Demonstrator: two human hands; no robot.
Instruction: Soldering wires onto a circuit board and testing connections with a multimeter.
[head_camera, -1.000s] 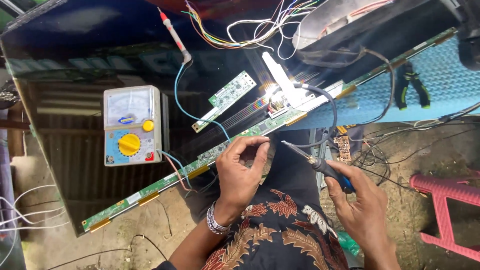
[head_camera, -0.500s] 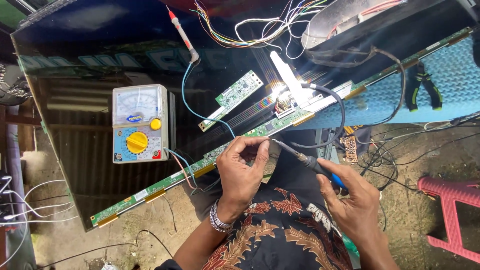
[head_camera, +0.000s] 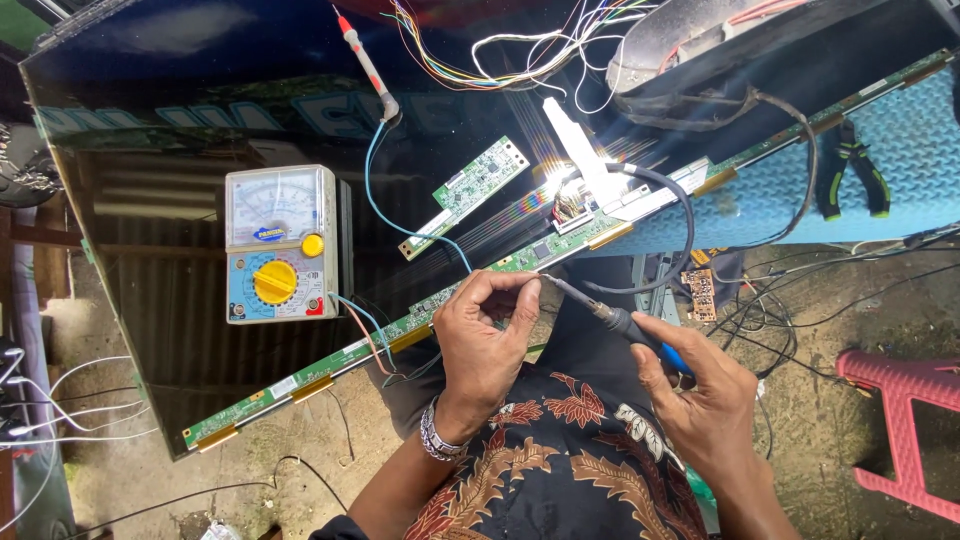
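My left hand (head_camera: 485, 335) rests at the near edge of a long green circuit strip (head_camera: 330, 360) along the bottom of a dark screen panel (head_camera: 180, 120). Its thumb and forefinger are pinched together; anything between them is too small to see. My right hand (head_camera: 700, 395) grips a soldering iron (head_camera: 610, 318) by its blue handle. The thin metal tip points left and ends right beside my left fingertips at the strip. A blue wire runs down from a red probe (head_camera: 365, 60) to the same spot.
An analog multimeter (head_camera: 278, 245) with a yellow dial lies on the panel, left of my hands. A small green board (head_camera: 465, 195) and a bright lamp (head_camera: 575, 150) sit above. Loose coloured wires (head_camera: 500, 50), pliers (head_camera: 850, 165) on a blue mat, and a pink stool (head_camera: 900, 400) lie to the right.
The head view has drifted, so the panel and meter sit further right in the frame. The iron's tip has edged a little left, closer to my left fingertips.
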